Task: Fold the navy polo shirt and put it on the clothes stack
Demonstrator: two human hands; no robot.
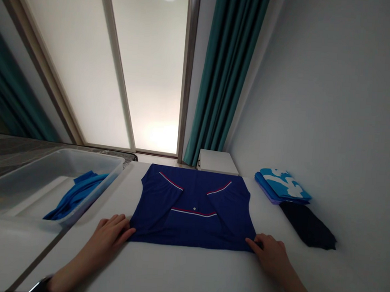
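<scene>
A dark blue shirt lies flat on the white table, its sleeves folded inward across the body. Red and white stripes edge the sleeve cuffs and a band near the middle, where one small white dot shows. At the near left corner, my left hand is closed, thumb and fingers on the fabric edge. My right hand pinches the near right corner between thumb and fingers. A dark watch is on my left wrist.
On the left stands a translucent plastic bin with blue clothing inside. Folded blue garments and a black folded cloth lie at the right, near the wall. A small white cabinet stands beyond the table's far edge.
</scene>
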